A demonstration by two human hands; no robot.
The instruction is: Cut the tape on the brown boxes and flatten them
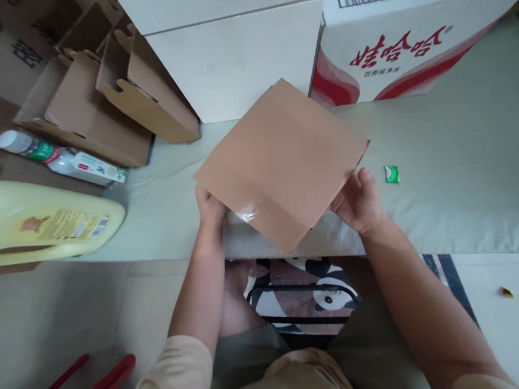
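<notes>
A flat, square brown cardboard box [284, 157] is tilted in front of me, over the front of a pale green padded surface. Clear tape shines near its lower left edge. My left hand [210, 207] grips the box at its left corner, its fingers curled and partly hidden by the cardboard. On the right side my right hand [358, 201] holds the edge, with the thumb up and the other fingers partly behind the box. A small green-and-white packet [392, 174] lies to the right of my right hand.
White cartons [243, 55] and a red-and-white carton [387, 55] stand behind. Open brown boxes [100, 104], a capped bottle [60, 158] and a pale yellow jug [46, 219] are at left. Red handles [110, 377] show low left. A panda-patterned surface [297, 281] lies below the padded edge [148, 239].
</notes>
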